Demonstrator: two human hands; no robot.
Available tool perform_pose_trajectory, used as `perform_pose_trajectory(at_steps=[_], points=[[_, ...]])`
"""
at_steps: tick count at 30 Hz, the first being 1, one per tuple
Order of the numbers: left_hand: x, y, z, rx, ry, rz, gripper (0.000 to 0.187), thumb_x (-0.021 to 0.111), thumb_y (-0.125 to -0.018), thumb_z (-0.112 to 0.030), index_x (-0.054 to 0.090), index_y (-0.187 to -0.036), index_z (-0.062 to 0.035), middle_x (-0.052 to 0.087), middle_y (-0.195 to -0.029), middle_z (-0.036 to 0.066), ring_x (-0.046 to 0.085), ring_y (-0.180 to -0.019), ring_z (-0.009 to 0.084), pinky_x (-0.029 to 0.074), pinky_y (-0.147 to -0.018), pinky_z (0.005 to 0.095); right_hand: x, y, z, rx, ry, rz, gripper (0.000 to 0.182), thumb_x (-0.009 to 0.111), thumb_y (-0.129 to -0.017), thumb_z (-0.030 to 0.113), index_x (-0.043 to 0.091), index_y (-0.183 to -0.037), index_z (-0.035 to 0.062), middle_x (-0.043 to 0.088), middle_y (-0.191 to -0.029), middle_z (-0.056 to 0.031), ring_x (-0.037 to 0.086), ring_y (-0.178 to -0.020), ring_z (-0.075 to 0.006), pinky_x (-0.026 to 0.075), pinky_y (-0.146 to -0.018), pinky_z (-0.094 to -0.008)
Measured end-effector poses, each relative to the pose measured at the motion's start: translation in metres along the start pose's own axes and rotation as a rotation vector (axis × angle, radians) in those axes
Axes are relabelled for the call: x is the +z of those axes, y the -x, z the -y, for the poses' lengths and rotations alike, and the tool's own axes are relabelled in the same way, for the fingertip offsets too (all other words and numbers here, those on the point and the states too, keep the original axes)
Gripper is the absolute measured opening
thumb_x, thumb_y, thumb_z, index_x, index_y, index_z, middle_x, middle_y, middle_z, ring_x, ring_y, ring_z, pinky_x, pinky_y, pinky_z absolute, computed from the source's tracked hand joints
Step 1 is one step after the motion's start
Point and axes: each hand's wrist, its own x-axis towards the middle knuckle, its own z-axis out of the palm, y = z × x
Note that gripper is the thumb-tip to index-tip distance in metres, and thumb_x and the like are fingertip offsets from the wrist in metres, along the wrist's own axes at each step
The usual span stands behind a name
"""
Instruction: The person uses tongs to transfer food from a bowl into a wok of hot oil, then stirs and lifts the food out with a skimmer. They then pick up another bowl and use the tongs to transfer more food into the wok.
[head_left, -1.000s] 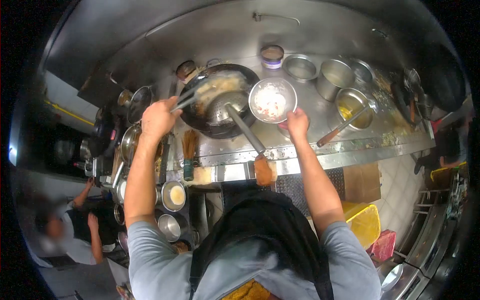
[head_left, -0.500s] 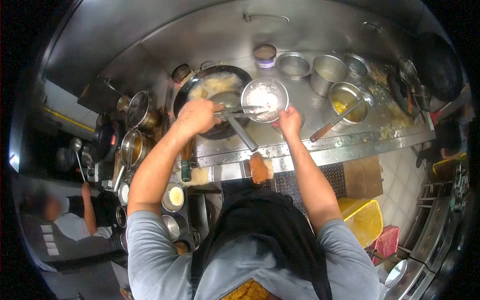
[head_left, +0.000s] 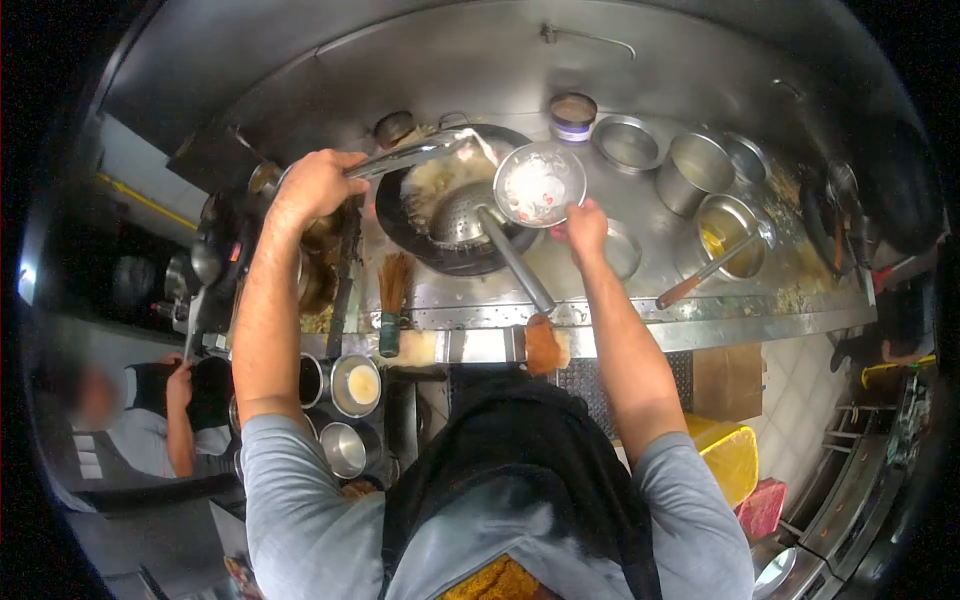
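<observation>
My left hand (head_left: 318, 187) is closed round metal tongs (head_left: 410, 157), which reach right across the back of a black wok (head_left: 392, 218). A whitish coated piece (head_left: 486, 147) hangs at their tips, over the wok's right rear edge. Pale food (head_left: 425, 182) bubbles in oil inside the wok. A perforated skimmer (head_left: 460, 218) rests in it, its handle sticking out toward the front. With my right hand (head_left: 587, 230) I grip the rim of a metal bowl (head_left: 577, 175), tilted beside the wok's right edge. White batter or flour with small red bits (head_left: 535, 188) lies in the bowl.
A bamboo brush (head_left: 393, 290) lies left of the skimmer handle. Along the right stand a purple-labelled tub (head_left: 572, 118), a metal basin (head_left: 627, 145), a tall pot (head_left: 693, 172) and a pot with a ladle (head_left: 708, 268). A co-worker (head_left: 165, 420) holds a ladle at left.
My left hand has moved left and up, taking the tongs out of the bowl and over the wok with a coated piece. The bowl stays in my right hand. My view has shifted slightly.
</observation>
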Motion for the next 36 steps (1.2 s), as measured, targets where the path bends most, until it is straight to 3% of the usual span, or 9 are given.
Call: perform_pose_trajectory(at_steps=[4,7,10,14,22,24,26,30,36], points=[[0.045,-0.017,0.054,-0.088,0.026,0.002,0.048,0.076,-0.077,-0.029,0.066,-0.121,-0.0114,0.067,-0.114,0.016,0.063,-0.108,0.0321,0.048,-0.095,0.0384,0.002,-0.002,0.014,-0.021,0.078,-0.040,0.018,0.052,-0.088,0.008,0.055,-0.094,-0.0088,0.065,-0.085,-0.0188,0.069,-0.061,-0.0263,0.060,-0.049,-0.0342],[0.086,-0.026,0.066,-0.211,-0.122,0.113,0.050,0.074,-0.078,-0.041,0.066,-0.122,-0.0176,0.066,-0.116,0.016,0.064,-0.107,0.0324,0.049,-0.094,0.0404,-0.002,0.004,0.023,-0.036,0.037,-0.042,0.019,0.052,-0.088,0.008,0.055,-0.095,-0.0094,0.065,-0.084,-0.0187,0.069,-0.061,-0.0268,0.060,-0.049,-0.0338],[0.122,-0.029,0.072,-0.229,-0.205,0.141,0.033,0.066,-0.084,-0.034,0.070,-0.112,-0.0176,0.068,-0.111,0.014,0.065,-0.103,0.0328,0.051,-0.090,0.0429,-0.005,0.008,0.023,-0.071,0.057,-0.049,0.019,0.052,-0.087,0.007,0.056,-0.096,-0.0095,0.065,-0.085,-0.0187,0.068,-0.061,-0.0263,0.059,-0.050,-0.0336],[0.156,-0.034,0.099,-0.394,-0.273,0.119,0.029,0.063,-0.085,-0.031,0.069,-0.111,-0.0178,0.069,-0.107,0.014,0.067,-0.100,0.0324,0.053,-0.088,0.0427,-0.010,0.008,0.022,-0.037,0.058,-0.059,0.019,0.051,-0.087,0.006,0.056,-0.097,-0.0085,0.065,-0.086,-0.0179,0.068,-0.063,-0.0253,0.059,-0.051,-0.0330],[0.050,0.031,-0.006,-0.107,-0.128,-0.203,0.043,0.068,-0.082,-0.029,0.065,-0.122,-0.0154,0.068,-0.103,0.018,0.066,-0.096,0.0345,0.053,-0.084,0.0423,-0.031,0.023,0.036,-0.046,0.033,-0.025,0.018,0.050,-0.088,0.007,0.058,-0.098,-0.0066,0.066,-0.087,-0.0166,0.068,-0.065,-0.0222,0.059,-0.052,-0.0316],[0.043,0.033,-0.034,-0.081,-0.017,-0.158,0.046,0.071,-0.081,-0.032,0.064,-0.123,-0.0158,0.069,-0.105,0.017,0.066,-0.099,0.0330,0.051,-0.088,0.0409,-0.036,0.023,0.036,-0.055,0.040,-0.006,0.019,0.050,-0.088,0.007,0.059,-0.098,-0.0065,0.066,-0.087,-0.0165,0.068,-0.064,-0.0219,0.059,-0.052,-0.0314],[0.045,0.033,-0.061,0.119,0.016,-0.071,0.049,0.071,-0.081,-0.035,0.063,-0.125,-0.0156,0.068,-0.110,0.017,0.064,-0.105,0.0320,0.049,-0.092,0.0410,-0.039,0.022,0.037,-0.072,0.047,0.017,0.019,0.050,-0.089,0.007,0.059,-0.099,-0.0064,0.067,-0.086,-0.0164,0.068,-0.064,-0.0217,0.059,-0.052,-0.0313],[0.092,0.008,-0.085,0.109,0.116,0.092,0.054,0.073,-0.080,-0.041,0.062,-0.128,-0.0190,0.065,-0.118,0.017,0.061,-0.112,0.0324,0.046,-0.098,0.0400,-0.043,0.022,0.037,-0.153,0.034,0.065,0.015,0.050,-0.088,0.006,0.058,-0.092,-0.0054,0.065,-0.080,-0.0139,0.067,-0.063,-0.0206,0.059,-0.052,-0.0312],[0.083,0.037,-0.098,0.250,-0.062,0.087,0.048,0.071,-0.082,-0.037,0.064,-0.125,-0.0178,0.068,-0.108,0.014,0.065,-0.100,0.0311,0.051,-0.088,0.0414,-0.057,0.021,0.038,-0.240,0.185,0.007,0.013,0.054,-0.085,0.008,0.054,-0.077,-0.0020,0.063,-0.068,-0.0134,0.065,-0.057,-0.0216,0.055,-0.050,-0.0342]])
